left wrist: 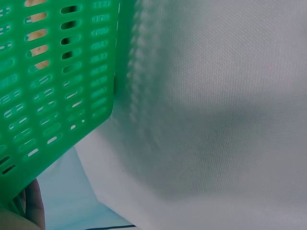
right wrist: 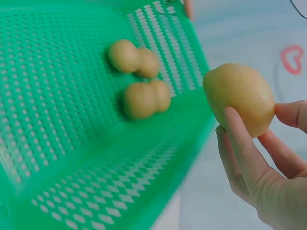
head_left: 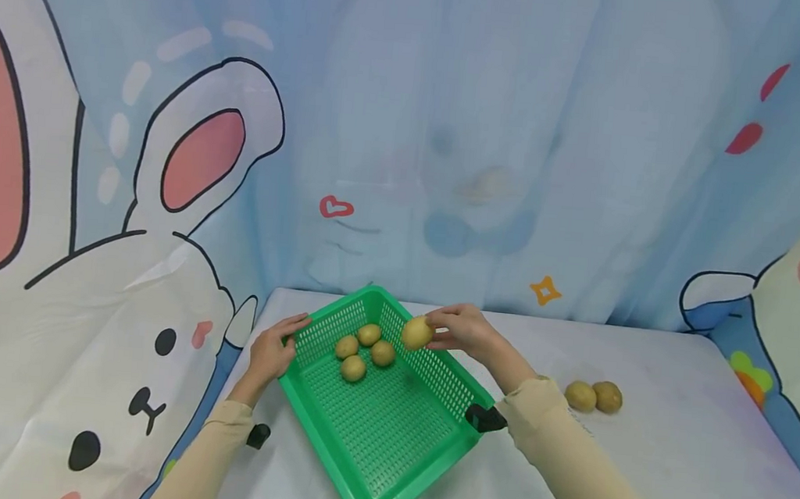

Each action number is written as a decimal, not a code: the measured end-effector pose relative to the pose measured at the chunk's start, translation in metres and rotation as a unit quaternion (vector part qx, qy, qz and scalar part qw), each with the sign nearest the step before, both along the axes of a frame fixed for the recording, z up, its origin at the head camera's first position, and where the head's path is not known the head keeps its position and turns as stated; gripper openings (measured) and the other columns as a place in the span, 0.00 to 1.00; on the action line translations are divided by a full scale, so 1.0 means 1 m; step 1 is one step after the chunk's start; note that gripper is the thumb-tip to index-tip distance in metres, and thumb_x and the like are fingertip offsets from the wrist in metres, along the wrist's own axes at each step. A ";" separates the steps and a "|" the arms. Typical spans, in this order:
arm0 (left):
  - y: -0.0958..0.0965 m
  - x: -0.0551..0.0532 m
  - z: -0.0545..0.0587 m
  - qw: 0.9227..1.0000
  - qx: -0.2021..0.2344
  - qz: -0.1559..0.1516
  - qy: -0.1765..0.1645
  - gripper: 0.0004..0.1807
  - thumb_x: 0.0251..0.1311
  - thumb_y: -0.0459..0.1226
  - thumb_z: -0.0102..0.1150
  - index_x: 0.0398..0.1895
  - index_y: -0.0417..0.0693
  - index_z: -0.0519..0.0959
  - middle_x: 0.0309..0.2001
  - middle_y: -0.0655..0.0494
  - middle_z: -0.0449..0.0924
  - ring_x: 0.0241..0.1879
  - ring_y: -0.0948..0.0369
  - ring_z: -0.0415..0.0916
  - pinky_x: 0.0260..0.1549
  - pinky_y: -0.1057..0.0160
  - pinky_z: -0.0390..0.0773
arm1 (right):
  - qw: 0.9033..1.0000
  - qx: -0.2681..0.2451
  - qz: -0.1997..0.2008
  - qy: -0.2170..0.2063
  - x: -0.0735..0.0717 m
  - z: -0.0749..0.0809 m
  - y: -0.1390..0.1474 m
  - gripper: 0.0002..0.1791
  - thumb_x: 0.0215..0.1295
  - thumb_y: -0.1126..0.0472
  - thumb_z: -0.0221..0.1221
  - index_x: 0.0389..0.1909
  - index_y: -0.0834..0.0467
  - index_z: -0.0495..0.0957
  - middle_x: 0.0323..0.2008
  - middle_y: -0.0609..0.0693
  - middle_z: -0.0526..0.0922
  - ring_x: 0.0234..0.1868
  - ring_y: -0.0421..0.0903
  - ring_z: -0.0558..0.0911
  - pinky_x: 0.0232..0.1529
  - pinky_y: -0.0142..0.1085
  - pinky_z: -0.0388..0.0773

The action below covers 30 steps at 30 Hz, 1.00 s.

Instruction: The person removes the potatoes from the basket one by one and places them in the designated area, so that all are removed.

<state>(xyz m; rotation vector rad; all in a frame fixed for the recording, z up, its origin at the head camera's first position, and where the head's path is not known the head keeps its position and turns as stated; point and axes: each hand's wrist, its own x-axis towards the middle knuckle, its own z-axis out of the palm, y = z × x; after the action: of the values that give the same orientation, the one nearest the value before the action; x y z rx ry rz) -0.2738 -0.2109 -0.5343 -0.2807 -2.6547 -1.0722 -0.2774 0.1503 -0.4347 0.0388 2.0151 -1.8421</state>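
A potato (head_left: 418,334) is pinched between the thumb and fingertips of my right hand (head_left: 462,330), held over the right rim of a green plastic basket (head_left: 387,413). The right wrist view shows the same potato (right wrist: 240,98) close up, thumb on one side and fingers on the other. Inside the basket, several potatoes (head_left: 353,368) lie grouped toward its far end. My left hand (head_left: 273,353) grips the basket's rim at the far left corner. Only a little of the left hand (left wrist: 29,208) shows in the left wrist view, beside the basket's slotted wall (left wrist: 53,81).
Two more potatoes (head_left: 594,396) sit side by side on the white tabletop (head_left: 680,459), right of the basket. A blue curtain (head_left: 494,131) with cartoon figures hangs behind the table and at both sides. Black straps (head_left: 485,418) are on the wrists.
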 end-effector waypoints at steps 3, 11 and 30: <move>0.001 0.001 -0.002 1.000 -0.004 -0.001 -0.007 0.25 0.64 0.24 0.48 0.60 0.51 0.80 0.65 0.56 0.75 0.09 0.67 0.51 0.12 0.68 0.54 | 1.000 -0.012 -0.009 -0.004 0.001 0.003 0.022 0.25 0.72 0.64 0.54 0.64 0.75 0.66 0.65 0.73 0.63 0.60 0.66 0.75 0.47 0.42 0.81; 0.004 0.001 -0.001 1.000 -0.008 -0.002 0.011 0.24 0.64 0.24 0.48 0.58 0.50 0.82 0.63 0.57 0.77 0.09 0.66 0.51 0.12 0.68 0.53 | 0.999 -0.019 -0.029 -0.014 0.010 0.004 0.093 0.33 0.75 0.61 0.52 0.71 0.75 0.54 0.68 0.72 0.59 0.49 0.50 0.83 0.54 0.43 0.78; -0.001 0.001 0.001 1.000 -0.006 -0.006 -0.003 0.25 0.64 0.23 0.47 0.59 0.50 0.81 0.64 0.56 0.76 0.09 0.66 0.51 0.12 0.68 0.53 | 0.976 -0.060 -0.175 -0.111 0.080 -0.064 0.265 0.06 0.68 0.64 0.60 0.42 0.63 0.78 0.38 0.50 0.77 0.36 0.45 0.84 0.49 0.46 0.79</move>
<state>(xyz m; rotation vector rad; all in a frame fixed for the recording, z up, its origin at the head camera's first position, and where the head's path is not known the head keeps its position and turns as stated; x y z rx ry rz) -0.2732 -0.2123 -0.5334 -0.2965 -2.6686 -1.0618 -0.1975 0.4149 -0.4989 0.5740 1.8256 -2.0592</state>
